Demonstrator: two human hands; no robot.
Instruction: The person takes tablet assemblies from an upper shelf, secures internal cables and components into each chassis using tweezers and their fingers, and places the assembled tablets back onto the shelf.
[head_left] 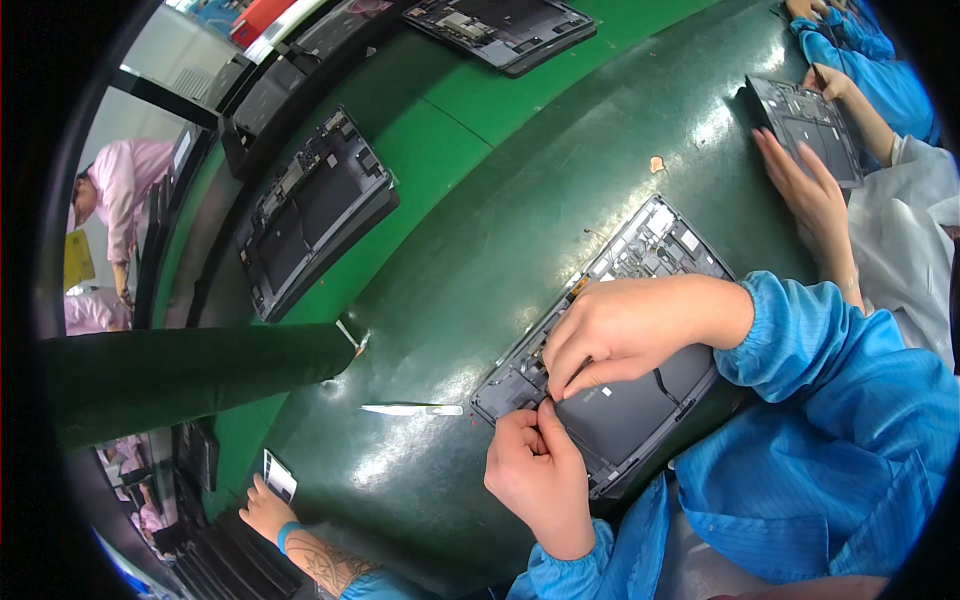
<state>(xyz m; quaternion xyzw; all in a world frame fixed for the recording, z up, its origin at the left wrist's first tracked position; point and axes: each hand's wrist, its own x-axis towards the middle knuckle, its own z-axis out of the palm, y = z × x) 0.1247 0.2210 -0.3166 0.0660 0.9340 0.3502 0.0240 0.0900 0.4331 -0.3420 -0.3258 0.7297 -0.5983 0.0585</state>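
An opened laptop base lies tilted on the green table in front of me, showing a dark battery panel, circuit boards and small connectors. My left hand is at its near left corner, thumb and fingers pinched at the edge. Over the left part of the casing, my right hand reaches across from the right with its fingertips pinched close to my left fingertips. Whatever sits between the fingers is too small and too covered to make out. A pair of tweezers lies just left of the base.
Other opened laptop bases rest on the bright green strip beyond. A dark green bar juts in from the left. One co-worker's hand touches a small white-and-dark piece; at right, another person handles a laptop base. An orange scrap lies on the table.
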